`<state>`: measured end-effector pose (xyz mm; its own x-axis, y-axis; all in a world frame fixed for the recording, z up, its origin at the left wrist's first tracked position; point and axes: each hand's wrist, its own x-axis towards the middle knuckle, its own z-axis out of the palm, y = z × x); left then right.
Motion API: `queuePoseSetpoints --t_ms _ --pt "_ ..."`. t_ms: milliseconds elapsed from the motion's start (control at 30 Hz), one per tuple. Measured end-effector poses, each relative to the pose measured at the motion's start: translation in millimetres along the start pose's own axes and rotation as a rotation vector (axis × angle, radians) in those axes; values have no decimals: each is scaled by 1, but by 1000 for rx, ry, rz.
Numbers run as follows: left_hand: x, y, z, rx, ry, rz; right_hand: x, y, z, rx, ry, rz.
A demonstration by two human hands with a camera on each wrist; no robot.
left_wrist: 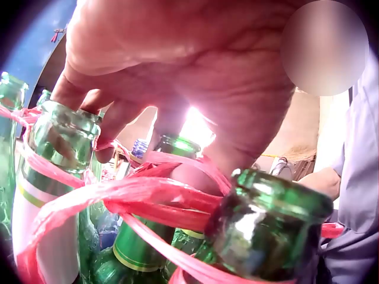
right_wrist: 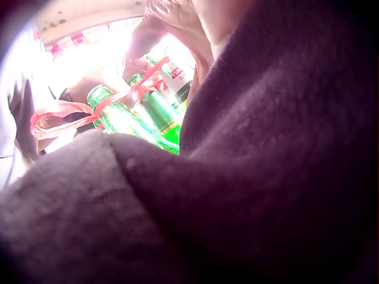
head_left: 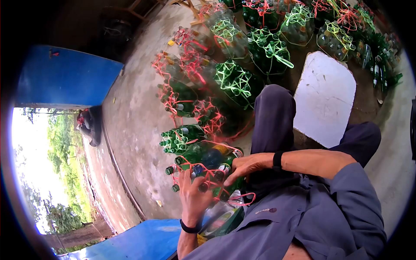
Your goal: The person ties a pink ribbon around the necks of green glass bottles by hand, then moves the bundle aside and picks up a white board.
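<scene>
Fingers of the left hand [head_left: 193, 198] spread over bottle necks [left_wrist: 269, 231]; right hand [head_left: 249, 164], can't tell! Pink twine [left_wrist: 112, 195] loops beneath, not yet snug.

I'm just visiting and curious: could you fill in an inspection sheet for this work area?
Surface: hard floor, with stains.
Job's things: green bottles, bundled with pink strap.
Clutter: more strapped bottle bundles and a white board beyond.
Left hand: over the bottle necks, fingers down among them; firmness of grip unclear.
Right hand: at the same bundle's side; grip unclear.
Cables: nothing seen.
Surroundings: blue panel, greenery outside.
</scene>
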<state>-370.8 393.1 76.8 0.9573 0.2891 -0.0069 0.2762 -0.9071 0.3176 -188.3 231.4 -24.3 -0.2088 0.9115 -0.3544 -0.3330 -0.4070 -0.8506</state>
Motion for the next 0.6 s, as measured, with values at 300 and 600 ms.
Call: queuePoseSetpoints --t_ms 300,600 --pt "-12 -50 39 -67 -27 -110 38 14 -3 -335 -146 85" --pt "-33 -120 133 -113 -67 -245 43 23 -6 -229 -178 -6"
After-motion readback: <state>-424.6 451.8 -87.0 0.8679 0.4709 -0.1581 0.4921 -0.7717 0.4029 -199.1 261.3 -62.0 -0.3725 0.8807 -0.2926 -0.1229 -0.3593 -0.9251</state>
